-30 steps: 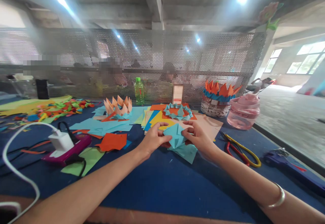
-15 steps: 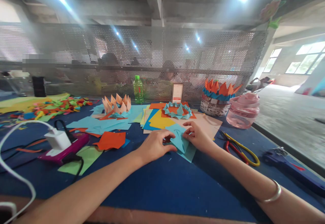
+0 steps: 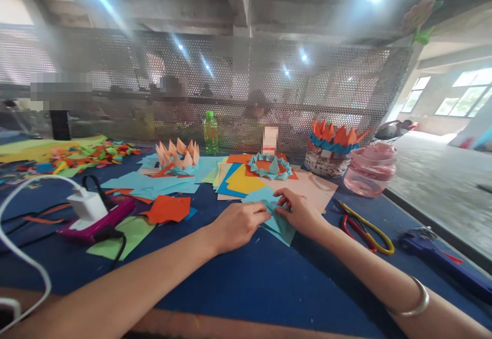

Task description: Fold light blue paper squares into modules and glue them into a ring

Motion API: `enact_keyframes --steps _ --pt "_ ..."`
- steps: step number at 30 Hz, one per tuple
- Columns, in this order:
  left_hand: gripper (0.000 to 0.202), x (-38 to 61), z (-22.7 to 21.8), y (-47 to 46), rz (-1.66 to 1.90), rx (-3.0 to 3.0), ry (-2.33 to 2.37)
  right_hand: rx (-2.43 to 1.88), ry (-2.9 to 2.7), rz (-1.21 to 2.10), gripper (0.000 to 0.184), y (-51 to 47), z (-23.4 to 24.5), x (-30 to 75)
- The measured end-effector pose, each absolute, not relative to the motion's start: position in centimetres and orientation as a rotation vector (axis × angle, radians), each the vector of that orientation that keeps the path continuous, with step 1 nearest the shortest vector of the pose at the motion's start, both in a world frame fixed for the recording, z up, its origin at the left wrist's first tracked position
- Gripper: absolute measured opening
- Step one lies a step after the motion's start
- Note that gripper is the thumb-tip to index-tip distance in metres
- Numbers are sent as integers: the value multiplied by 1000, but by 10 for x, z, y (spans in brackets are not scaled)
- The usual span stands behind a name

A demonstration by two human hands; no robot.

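Note:
Light blue paper [image 3: 282, 230] lies on the dark blue table, partly folded, between my two hands. My left hand [image 3: 240, 222] is closed at its left side, thumb and fingers pinched on the paper's edge. On the right, my right hand [image 3: 300, 212] curls over the same paper, its fingertips pressed to it. Just behind sits a light blue folded paper ring [image 3: 274, 168] on orange paper. A peach folded paper crown [image 3: 178, 157] stands farther left. My hands cover part of the folds.
Scissors with red and yellow handles [image 3: 369, 234] and a blue glue gun [image 3: 442, 257] lie at right. A pink bottle [image 3: 371, 170] stands near a basket [image 3: 326, 160]. At left are a purple power strip [image 3: 96, 221], cables and paper scraps [image 3: 84, 157]. A green bottle [image 3: 210, 134] stands behind.
My left hand has closed its fingers and moved slightly right onto the light blue paper. The right hand's fingers have curled in closer to the left hand.

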State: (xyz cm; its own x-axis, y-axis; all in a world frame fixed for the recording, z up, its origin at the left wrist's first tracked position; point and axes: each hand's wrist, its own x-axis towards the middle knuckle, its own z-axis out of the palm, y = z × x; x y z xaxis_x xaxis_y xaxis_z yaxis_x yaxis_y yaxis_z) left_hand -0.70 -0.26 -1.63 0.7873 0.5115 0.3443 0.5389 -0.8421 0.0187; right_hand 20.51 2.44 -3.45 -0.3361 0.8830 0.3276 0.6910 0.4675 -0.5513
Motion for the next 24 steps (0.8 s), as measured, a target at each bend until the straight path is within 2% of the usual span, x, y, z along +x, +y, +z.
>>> enact_keyframes --steps 6,11,16,22,24 --pt "27 -9 -17 -2 -434 -2900 -840 -1198 -2187 229 26 22 -25 205" --pt "25 -9 -20 0 -462 -2895 -891 -1019 -2344 414 6 4 -15 205" --pt "22 -6 -21 -3 -529 -2867 -975 -999 -2423 387 21 -15 -16 209" --pt "19 -4 -22 -7 -547 -2818 -1022 -972 -2424 309 8 -17 -24 210" --pt "18 -4 -21 -9 -521 -2830 -1003 -922 -2455 280 11 -16 -26 209"
